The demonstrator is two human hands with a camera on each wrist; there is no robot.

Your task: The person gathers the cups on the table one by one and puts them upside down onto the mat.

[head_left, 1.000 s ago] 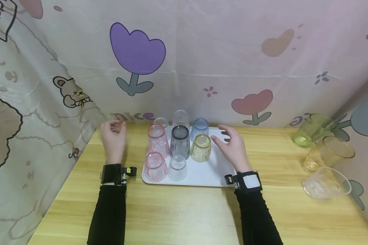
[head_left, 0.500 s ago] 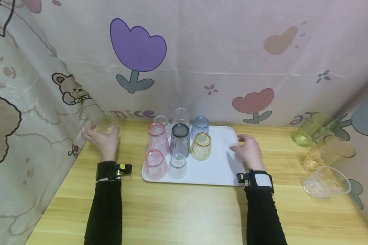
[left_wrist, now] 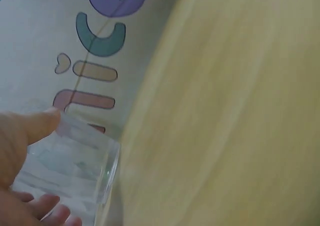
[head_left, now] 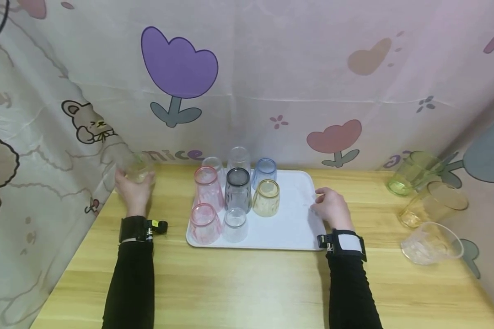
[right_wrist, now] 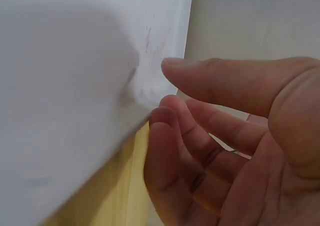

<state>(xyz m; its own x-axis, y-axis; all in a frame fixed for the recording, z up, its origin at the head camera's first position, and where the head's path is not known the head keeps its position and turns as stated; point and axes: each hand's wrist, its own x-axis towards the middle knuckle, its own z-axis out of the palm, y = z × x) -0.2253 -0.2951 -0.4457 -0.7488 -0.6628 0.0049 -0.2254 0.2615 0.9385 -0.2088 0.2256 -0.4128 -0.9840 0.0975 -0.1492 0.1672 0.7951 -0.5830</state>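
Observation:
At the far left of the table, my left hand holds a clear glass. The left wrist view shows the thumb against the side of that glass, with other fingertips below it. My right hand is at the right edge of a white tray. Seen from the right wrist, the thumb extends over the tray's rim, and loosely bent fingers lie by its corner. A gap shows between thumb and fingers; contact with the tray is unclear.
Several glasses stand on the tray, including a grey glass, a blue glass, a yellow glass and a pink glass. On the right stand a green glass, an amber glass and a clear glass. A printed curtain hangs behind.
My left hand has moved left and now has the clear glass in its hold. The right hand has moved right, from beside the yellow glass to the tray's right edge.

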